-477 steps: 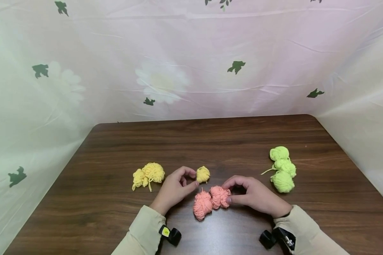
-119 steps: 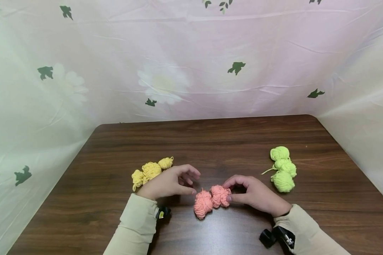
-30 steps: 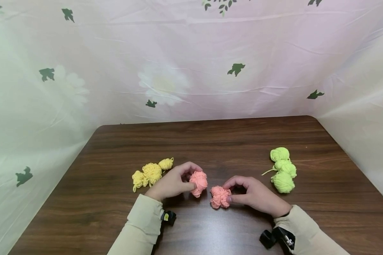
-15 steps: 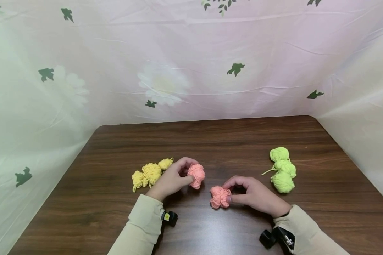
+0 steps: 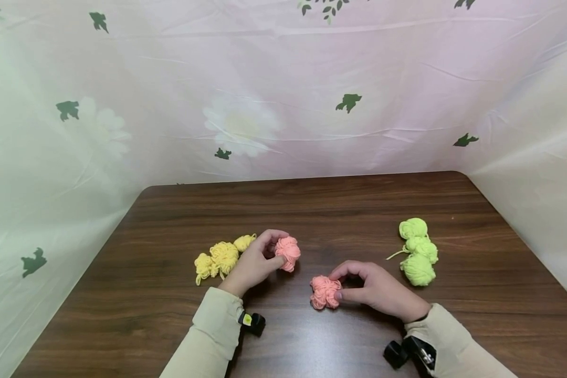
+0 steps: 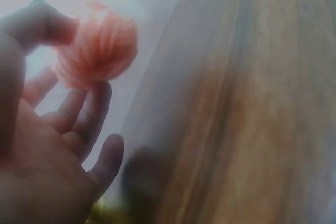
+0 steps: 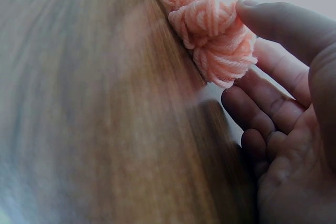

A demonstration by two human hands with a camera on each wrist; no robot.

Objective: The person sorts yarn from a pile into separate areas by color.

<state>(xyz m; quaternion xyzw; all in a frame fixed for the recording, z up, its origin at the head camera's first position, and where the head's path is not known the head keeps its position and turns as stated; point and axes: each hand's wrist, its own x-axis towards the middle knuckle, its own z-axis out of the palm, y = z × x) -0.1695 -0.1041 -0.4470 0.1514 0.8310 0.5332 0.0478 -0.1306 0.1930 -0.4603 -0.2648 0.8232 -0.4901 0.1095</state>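
Observation:
In the head view my left hand (image 5: 255, 264) holds a pink yarn ball (image 5: 288, 253) between thumb and fingers. The left wrist view shows this ball (image 6: 97, 45) raised off the tabletop, with the lower fingers loosely bent beneath it. Nearer the front, a second pink yarn ball (image 5: 325, 292) sits on the table, its strands bunched into lobes. My right hand (image 5: 380, 290) pinches its right side; in the right wrist view the thumb presses this lobed ball (image 7: 210, 30) while the other fingers lie behind and below. A gap separates the two pink balls.
Several yellow yarn balls (image 5: 224, 256) lie in a slanting row left of my left hand, partly behind it. On the right stands a column of lime-green yarn balls (image 5: 418, 252) with a loose strand. The brown wooden table (image 5: 312, 210) ends at a flowered curtain (image 5: 283, 94).
A small yellow ball has joined the other yellow ones. My left hand then took the left pink ball from beside its partner and carried it away and leftward. My right hand stays put.

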